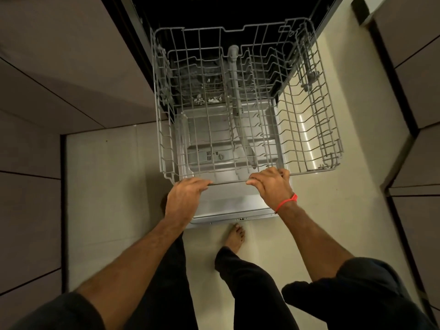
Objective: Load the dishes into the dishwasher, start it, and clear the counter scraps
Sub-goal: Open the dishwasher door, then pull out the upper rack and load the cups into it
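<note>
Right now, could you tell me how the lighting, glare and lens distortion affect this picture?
Head view: dim, warm light; the dishwasher cavity is almost black; a bright glare streak lies on the floor under the rack; the wide lens bows the cabinet lines at the edges; both hands, left hand and right hand, are sharp.

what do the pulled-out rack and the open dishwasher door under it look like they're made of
Rack: thin grey wire in a grid, matte, so probably coated metal. The left hand and right hand grip its front rail.
Dishwasher door: the inner face is pale grey with a soft sheen, likely brushed steel, though moulded plastic cannot be ruled out.
</note>
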Available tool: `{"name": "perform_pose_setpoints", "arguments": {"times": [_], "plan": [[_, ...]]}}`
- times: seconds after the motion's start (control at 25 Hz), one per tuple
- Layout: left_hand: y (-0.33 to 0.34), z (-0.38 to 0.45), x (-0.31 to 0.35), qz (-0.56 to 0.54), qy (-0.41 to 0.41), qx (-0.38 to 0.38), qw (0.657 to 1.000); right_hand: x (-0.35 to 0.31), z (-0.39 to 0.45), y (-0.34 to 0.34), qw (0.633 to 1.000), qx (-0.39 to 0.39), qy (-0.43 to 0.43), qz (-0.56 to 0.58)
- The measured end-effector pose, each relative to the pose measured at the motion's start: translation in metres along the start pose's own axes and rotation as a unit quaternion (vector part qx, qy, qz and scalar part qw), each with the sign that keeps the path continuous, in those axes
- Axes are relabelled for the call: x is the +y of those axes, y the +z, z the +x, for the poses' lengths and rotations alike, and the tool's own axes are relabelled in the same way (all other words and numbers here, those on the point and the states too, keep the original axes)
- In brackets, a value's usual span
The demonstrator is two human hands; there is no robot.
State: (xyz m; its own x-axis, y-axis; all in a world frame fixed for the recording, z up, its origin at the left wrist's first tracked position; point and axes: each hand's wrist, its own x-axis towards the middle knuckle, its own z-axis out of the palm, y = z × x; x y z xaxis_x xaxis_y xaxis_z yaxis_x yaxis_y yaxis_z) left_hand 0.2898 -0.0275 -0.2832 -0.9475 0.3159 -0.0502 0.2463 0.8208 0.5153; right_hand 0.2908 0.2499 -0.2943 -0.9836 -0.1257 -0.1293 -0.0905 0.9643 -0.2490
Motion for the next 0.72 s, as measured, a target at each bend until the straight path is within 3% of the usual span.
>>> {"name": "perform_pose_setpoints", "arguments": {"times": [0.36, 0.72], "plan": [[-0.098, -0.015, 0.027, 0.026, 0.004, -0.045, 0.999, -0.069, -0.007, -0.073, 0.990, 0.002, 0.053, 0.130], [-0.267, -0.038, -0.024, 0.009, -0.064, 0.101, 0.993, -0.244, 0.049, -0.163, 0.975, 0.001, -0.007, 0.223]]}}
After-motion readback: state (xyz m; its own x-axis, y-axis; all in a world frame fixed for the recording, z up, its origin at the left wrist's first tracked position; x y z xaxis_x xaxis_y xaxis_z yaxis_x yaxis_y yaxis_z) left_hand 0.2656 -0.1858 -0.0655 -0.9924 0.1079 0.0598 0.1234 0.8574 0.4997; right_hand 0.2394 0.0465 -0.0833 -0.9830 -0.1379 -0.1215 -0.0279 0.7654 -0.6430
